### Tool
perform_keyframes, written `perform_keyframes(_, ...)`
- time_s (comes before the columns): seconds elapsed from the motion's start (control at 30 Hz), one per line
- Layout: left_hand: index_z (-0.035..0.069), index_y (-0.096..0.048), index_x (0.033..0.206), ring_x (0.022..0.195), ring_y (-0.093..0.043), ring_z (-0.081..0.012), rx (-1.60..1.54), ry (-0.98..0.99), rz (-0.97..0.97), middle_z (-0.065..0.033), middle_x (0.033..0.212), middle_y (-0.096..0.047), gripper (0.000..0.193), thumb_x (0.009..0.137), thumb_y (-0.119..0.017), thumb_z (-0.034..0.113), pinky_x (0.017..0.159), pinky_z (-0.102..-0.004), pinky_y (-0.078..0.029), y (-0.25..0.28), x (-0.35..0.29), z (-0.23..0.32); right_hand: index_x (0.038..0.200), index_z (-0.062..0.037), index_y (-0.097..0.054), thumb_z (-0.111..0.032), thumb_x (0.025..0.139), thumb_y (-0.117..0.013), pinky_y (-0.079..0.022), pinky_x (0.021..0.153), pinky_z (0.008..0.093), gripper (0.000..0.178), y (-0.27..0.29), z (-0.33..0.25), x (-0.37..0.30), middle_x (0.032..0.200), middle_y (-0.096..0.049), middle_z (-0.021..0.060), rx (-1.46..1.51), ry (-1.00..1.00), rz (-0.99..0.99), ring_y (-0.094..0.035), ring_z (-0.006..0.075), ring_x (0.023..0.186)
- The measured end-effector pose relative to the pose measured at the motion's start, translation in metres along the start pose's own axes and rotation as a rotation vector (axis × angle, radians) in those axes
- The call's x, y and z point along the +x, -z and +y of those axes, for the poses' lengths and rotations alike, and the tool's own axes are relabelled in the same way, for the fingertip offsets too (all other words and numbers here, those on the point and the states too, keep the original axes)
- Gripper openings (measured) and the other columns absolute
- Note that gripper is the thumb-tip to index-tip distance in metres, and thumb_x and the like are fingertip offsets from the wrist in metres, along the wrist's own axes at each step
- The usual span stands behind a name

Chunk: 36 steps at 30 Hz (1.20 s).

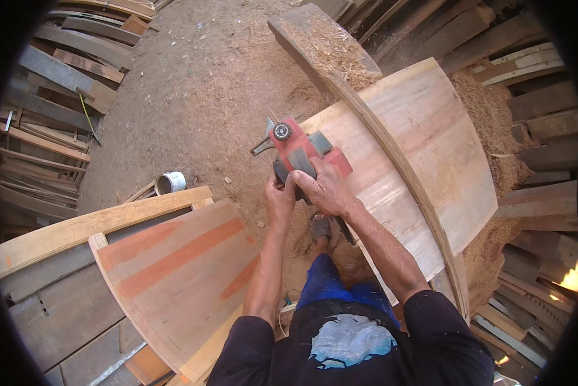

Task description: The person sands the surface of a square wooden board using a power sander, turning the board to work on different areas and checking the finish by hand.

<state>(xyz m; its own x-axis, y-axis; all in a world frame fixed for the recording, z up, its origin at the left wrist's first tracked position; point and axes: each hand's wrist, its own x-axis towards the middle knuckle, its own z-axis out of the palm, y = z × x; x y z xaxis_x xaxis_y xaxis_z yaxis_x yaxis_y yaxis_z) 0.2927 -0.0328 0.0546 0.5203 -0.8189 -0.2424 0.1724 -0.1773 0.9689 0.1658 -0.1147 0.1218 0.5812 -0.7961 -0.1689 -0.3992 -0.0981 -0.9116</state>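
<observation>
Both of my hands are on a red and grey electric hand planer [295,147] with a round black knob. My right hand [326,188] wraps around its rear grip. My left hand [279,201] is closed against the planer's near left side, its fingers partly hidden. The planer is at the left edge of a wide, pale wooden panel [447,145]; whether its sole touches that edge is hidden. A long, narrow wooden beam [408,175] runs across the panel's face.
Shavings lie on a wooden bench [298,51] at the far end. To my left is another panel with orange stripes [179,257], beside a white can [170,183]. Stacked planks [76,61] line both sides. Sawdust covers the ground [179,103].
</observation>
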Motion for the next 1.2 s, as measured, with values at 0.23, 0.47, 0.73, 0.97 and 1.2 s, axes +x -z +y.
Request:
perform_keyframes(0.23, -0.002, -0.053, 0.13, 0.09, -0.063, -0.0136, 0.013, -0.022, 0.039, -0.0083, 0.104, -0.066, 0.05, 0.093, -0.067, 0.028, 0.076, -0.0268, -0.052, 0.024, 0.065, 0.018, 0.096, 0.0121, -0.056, -0.051, 0.091, -0.056, -0.052, 0.073, 0.0466, 0.064, -0.007, -0.032, 0.065, 0.094, -0.063, 0.031, -0.038, 0.065, -0.081, -0.065, 0.0428, 0.089)
perform_keyframes(0.47, 0.001, -0.053, 0.132, 0.097, -0.062, -0.0179, 0.079, -0.096, 0.174, -0.0099, 0.114, -0.063, 0.056, 0.088, -0.069, 0.032, 0.083, -0.0302, -0.051, 0.056, 0.025, 0.022, 0.101, 0.0086, -0.056, -0.051, 0.091, -0.057, -0.053, 0.077, 0.0478, 0.06, -0.041, -0.038, 0.043, 0.089, -0.063, 0.031, 0.03, 0.048, -0.165, -0.066, 0.0427, 0.088)
perform_keyframes(0.73, -0.007, -0.051, 0.129, 0.107, -0.059, -0.0227, 0.275, 0.225, 0.193, -0.0143, 0.116, -0.059, 0.056, 0.09, -0.067, 0.03, 0.09, -0.035, -0.049, 0.092, -0.085, -0.021, 0.102, 0.0056, -0.055, -0.046, 0.091, -0.059, -0.048, 0.076, 0.05, 0.053, -0.084, -0.004, -0.027, 0.095, -0.062, 0.0325, 0.048, -0.155, -0.424, -0.063, 0.0452, 0.093)
perform_keyframes(0.97, -0.007, -0.039, 0.139, 0.126, -0.047, -0.0299, 0.471, 0.118, 0.224, -0.0234, 0.138, -0.043, 0.058, 0.094, -0.062, 0.022, 0.107, -0.0394, -0.037, 0.074, -0.057, -0.044, 0.103, 0.0086, -0.057, -0.051, 0.09, -0.059, -0.047, 0.082, 0.0487, 0.061, -0.097, 0.056, -0.084, 0.099, -0.061, 0.032, 0.089, -0.297, -0.303, -0.062, 0.042, 0.096)
perform_keyframes(1.2, -0.003, -0.031, 0.142, 0.12, -0.049, -0.0292, 0.223, 0.209, 0.045, -0.0206, 0.13, -0.049, 0.064, 0.094, -0.064, 0.024, 0.102, -0.0395, -0.041, -0.007, 0.036, -0.037, 0.115, 0.0096, -0.057, -0.052, 0.089, -0.059, -0.045, 0.095, 0.046, 0.066, -0.08, 0.097, -0.158, 0.114, -0.062, 0.0299, -0.017, -0.533, -0.235, -0.059, 0.0412, 0.111)
